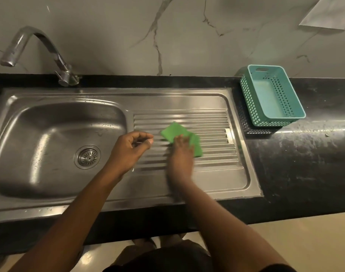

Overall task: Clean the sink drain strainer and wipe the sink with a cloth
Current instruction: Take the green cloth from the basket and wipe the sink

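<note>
A green cloth lies on the ribbed drainboard of the steel sink. My right hand presses down on the cloth, blurred by motion, with fingers spread over it. Just left of the cloth, my left hand hovers over the drainboard's left edge, fingers curled with thumb and forefinger pinched; I cannot make out anything in it. The round metal drain strainer sits in the basin floor, to the left of both hands.
A chrome tap arches over the basin at the back left. A teal plastic basket stands tilted on the black counter right of the sink. A marble wall rises behind.
</note>
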Tool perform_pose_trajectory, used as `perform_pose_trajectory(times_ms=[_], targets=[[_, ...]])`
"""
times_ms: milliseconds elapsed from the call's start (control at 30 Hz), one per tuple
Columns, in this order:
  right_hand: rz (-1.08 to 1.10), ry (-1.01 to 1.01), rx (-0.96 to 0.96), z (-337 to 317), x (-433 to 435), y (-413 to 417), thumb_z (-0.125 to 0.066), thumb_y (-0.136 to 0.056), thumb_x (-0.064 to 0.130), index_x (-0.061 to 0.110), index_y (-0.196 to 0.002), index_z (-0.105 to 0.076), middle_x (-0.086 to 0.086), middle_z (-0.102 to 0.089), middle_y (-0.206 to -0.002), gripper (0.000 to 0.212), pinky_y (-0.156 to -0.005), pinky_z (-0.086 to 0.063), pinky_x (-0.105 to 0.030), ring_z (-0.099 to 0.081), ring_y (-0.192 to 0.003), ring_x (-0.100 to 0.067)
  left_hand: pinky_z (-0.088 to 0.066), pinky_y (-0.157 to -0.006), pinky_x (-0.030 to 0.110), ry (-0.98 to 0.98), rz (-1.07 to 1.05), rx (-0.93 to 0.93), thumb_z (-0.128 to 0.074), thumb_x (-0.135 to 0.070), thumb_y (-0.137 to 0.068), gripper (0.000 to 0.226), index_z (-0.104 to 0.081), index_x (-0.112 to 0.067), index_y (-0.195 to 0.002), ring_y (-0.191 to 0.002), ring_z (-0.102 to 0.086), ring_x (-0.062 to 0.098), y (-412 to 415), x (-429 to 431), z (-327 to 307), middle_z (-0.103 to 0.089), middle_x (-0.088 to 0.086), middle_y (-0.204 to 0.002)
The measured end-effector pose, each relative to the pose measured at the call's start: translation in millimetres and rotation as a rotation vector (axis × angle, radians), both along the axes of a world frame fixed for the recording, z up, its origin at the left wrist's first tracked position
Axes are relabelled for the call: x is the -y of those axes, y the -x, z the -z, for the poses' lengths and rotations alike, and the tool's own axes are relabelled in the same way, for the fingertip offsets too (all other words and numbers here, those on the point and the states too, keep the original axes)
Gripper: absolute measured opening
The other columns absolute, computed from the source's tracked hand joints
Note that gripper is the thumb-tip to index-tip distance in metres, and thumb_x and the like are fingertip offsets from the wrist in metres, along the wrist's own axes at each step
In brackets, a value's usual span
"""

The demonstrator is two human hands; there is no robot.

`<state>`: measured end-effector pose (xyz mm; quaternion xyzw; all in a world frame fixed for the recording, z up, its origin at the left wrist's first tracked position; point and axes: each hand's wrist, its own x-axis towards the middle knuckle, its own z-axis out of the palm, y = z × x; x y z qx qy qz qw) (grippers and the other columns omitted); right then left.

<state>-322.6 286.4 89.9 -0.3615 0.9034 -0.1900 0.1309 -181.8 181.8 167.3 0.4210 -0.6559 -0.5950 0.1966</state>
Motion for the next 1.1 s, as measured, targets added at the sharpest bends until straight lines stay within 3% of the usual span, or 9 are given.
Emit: perform_pose_trajectory(times_ms=[167, 267, 367, 467, 633, 800, 867, 967, 1100], targets=[[-0.498, -0.012, 0.022, -8.1, 48.6, -86.1, -0.053, -0.101, 0.015, 0.009, -0.157, -0.041, -0.014, -0.043, -0.163, 0.058, -0.131, -0.010, -0.047, -0.028, -0.157, -0.026, -0.062, -0.099, 0.039, 0.019, -0.030, 0.020, -0.073, -0.010, -0.096, 0.017, -0.080, -0.014, -0.110, -0.105, -0.078, 0.017, -4.0, 5.5, -12.9, -0.082, 0.002, -0.106], [-0.661, -0.008, 0.013, -11.4, 46.0, -60.0, -0.059, -0.096, 0.011, 0.007, -0.150, -0.053, -0.016, -0.053, -0.155, 0.054, -0.128, -0.024, -0.048, -0.040, -0.150, -0.032, -0.062, -0.097, 0.036, 0.048, -0.038, 0.029, -0.073, -0.010, -0.096, 0.017, -0.080, -0.013, -0.112, -0.104, -0.078, 0.017, -4.4, 7.2, -16.0, -0.081, 0.002, -0.107], [-0.864, -0.022, -0.063, -6.4, 22.4, -3.5, -0.056, -0.098, 0.016, 0.018, -0.152, -0.053, -0.005, -0.047, -0.161, 0.054, -0.124, -0.027, -0.043, -0.037, -0.153, -0.022, -0.062, -0.094, 0.039, 0.034, -0.031, 0.027, -0.072, -0.008, -0.097, 0.017, -0.079, -0.010, -0.112, -0.104, -0.078, 0.026, 1.5, 4.3, -11.7, -0.081, 0.008, -0.107], [-0.668, -0.023, -0.058, 0.0, -8.9, 55.5, -0.055, -0.096, 0.010, 0.016, -0.154, -0.050, -0.004, -0.045, -0.163, 0.058, -0.127, -0.028, -0.044, -0.036, -0.155, -0.021, -0.060, -0.089, 0.031, 0.009, -0.007, 0.033, -0.072, -0.011, -0.097, 0.017, -0.079, -0.011, -0.113, -0.106, -0.077, 0.028, 8.4, -0.1, -5.6, -0.081, 0.008, -0.108], [-0.103, -0.099, -0.118, 2.0, -66.1, 156.7, -0.049, -0.102, 0.008, 0.007, -0.148, -0.054, -0.014, -0.049, -0.159, 0.047, -0.125, -0.032, -0.047, -0.041, -0.151, -0.031, -0.060, -0.096, 0.040, -0.014, 0.020, 0.055, -0.074, -0.022, -0.097, 0.014, -0.080, -0.027, -0.108, -0.106, -0.076, 0.020, 5.9, -0.3, -0.1, -0.082, -0.003, -0.108], [0.255, -0.063, -0.085, -2.7, -17.0, 118.4, -0.040, -0.103, 0.008, 0.000, -0.143, -0.055, -0.019, -0.049, -0.156, 0.044, -0.118, -0.036, -0.053, -0.042, -0.146, -0.039, -0.059, -0.096, 0.039, -0.031, -0.029, 0.054, -0.074, -0.017, -0.097, 0.014, -0.080, -0.024, -0.107, -0.105, -0.077, 0.022, -7.8, 0.1, 0.0, -0.082, 0.001, -0.107], [0.168, -0.073, -0.070, -4.1, 6.7, 74.7, -0.038, -0.103, 0.008, 0.003, -0.152, -0.046, -0.019, -0.044, -0.161, 0.050, -0.122, -0.029, -0.051, -0.033, -0.152, -0.039, -0.060, -0.094, 0.035, -0.024, -0.054, 0.055, -0.074, -0.015, -0.097, 0.015, -0.080, -0.018, -0.110, -0.103, -0.078, 0.021, -14.1, 2.4, -3.3, -0.082, 0.002, -0.107], [-0.182, -0.020, 0.027, -9.4, 42.5, 1.1, -0.042, -0.101, 0.006, 0.009, -0.158, -0.040, -0.015, -0.035, -0.167, 0.057, -0.128, -0.017, -0.048, -0.021, -0.159, -0.032, -0.060, -0.091, 0.032, -0.002, -0.088, 0.064, -0.072, -0.011, -0.098, 0.016, -0.079, -0.013, -0.112, -0.099, -0.077, 0.018, -21.6, 6.6, -10.3, -0.081, 0.003, -0.106], [-0.528, -0.066, 0.017, -11.7, 79.4, -57.7, -0.051, -0.103, 0.015, 0.014, -0.161, -0.035, -0.010, -0.031, -0.170, 0.060, -0.130, -0.011, -0.048, -0.019, -0.160, -0.026, -0.060, -0.095, 0.034, 0.036, -0.100, 0.092, -0.072, -0.009, -0.097, 0.017, -0.079, -0.012, -0.113, -0.095, -0.074, 0.008, -27.7, 14.2, -16.9, -0.079, -0.003, -0.104]])
